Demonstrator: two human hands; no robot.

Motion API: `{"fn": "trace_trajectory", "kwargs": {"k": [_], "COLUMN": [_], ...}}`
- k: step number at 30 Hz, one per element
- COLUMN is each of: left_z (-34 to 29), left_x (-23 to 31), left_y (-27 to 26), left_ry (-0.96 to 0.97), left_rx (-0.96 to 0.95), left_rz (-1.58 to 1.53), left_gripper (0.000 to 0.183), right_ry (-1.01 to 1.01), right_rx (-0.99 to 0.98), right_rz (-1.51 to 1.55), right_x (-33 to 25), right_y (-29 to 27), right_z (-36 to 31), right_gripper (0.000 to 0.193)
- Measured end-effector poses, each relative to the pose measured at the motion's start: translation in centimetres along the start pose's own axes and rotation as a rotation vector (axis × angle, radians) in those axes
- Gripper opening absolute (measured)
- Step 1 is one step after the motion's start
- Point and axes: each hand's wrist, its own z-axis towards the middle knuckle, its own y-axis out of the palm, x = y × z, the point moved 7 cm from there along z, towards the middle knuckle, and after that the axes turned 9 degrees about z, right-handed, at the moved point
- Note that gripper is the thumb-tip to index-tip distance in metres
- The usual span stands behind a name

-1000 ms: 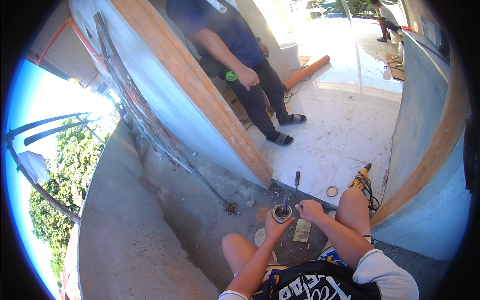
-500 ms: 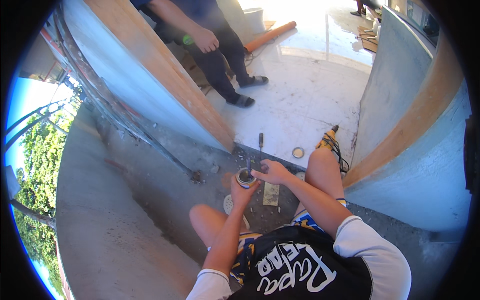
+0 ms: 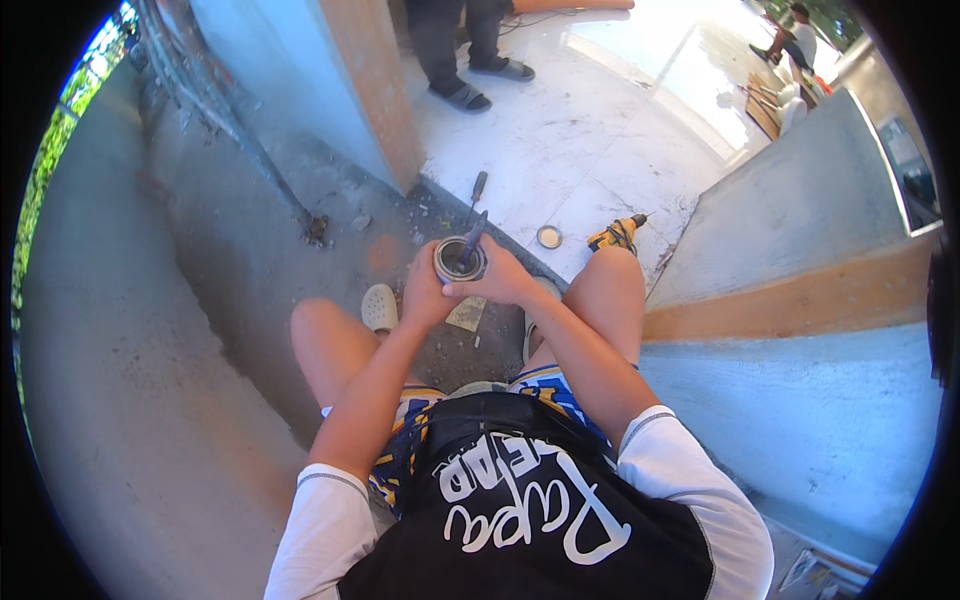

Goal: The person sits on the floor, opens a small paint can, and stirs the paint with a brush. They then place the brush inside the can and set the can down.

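Between my knees I hold a small open can (image 3: 441, 262) with dark contents, its mouth facing up. My left hand (image 3: 424, 288) is wrapped round the left side of the can. From the right, my right hand (image 3: 506, 276) closes on the can too, its thumb across the front. A dark, flat stirrer or handle (image 3: 475, 232) stands tilted in the can, leaning on the far rim; its lower end is hidden inside. Just beyond lies a screwdriver (image 3: 479, 186) on the floor. A round lid (image 3: 549, 237) rests on the white floor to the right.
A yellow power drill (image 3: 612, 237) lies beyond my right knee. Another person's sandaled feet (image 3: 465, 97) stand on the white floor ahead. Wall ends rise at left (image 3: 385, 120) and right (image 3: 790, 190). A pale rectangular piece (image 3: 466, 314) lies below the can. Far right, someone sits (image 3: 800, 45).
My right hand has gone from reaching at the stirrer to gripping the can's right side. The view has tilted down and shifted, so the other person shows only from the legs down.
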Motion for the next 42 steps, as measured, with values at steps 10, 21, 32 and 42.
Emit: {"fn": "trace_trajectory", "kwargs": {"k": [10,21,32,42], "left_z": [0.4,1.1,1.0,0.8], "left_x": [0.1,-2.2,-1.8,-1.6], "left_y": [-0.1,-1.4,-1.1,-0.7], "left_ry": [-0.06,-0.318,-0.436,-0.442], "left_rx": [0.026,0.163,0.057,0.041], "left_rz": [0.055,-0.018,-0.091,-0.112], "left_gripper": [0.09,0.09,0.093,0.087], "right_ry": [0.063,0.775,0.597,0.424], "right_rx": [-0.045,0.04,-0.133,-0.297], "right_rz": [-0.037,-0.721,-1.173,-1.375], "right_x": [0.1,16.9,25.3,27.4], "right_y": [-0.3,-8.7,-13.1,-10.4], "right_z": [0.0,4.4,9.6,8.6], "right_gripper": [0.107,0.074,0.093,0.087]}}
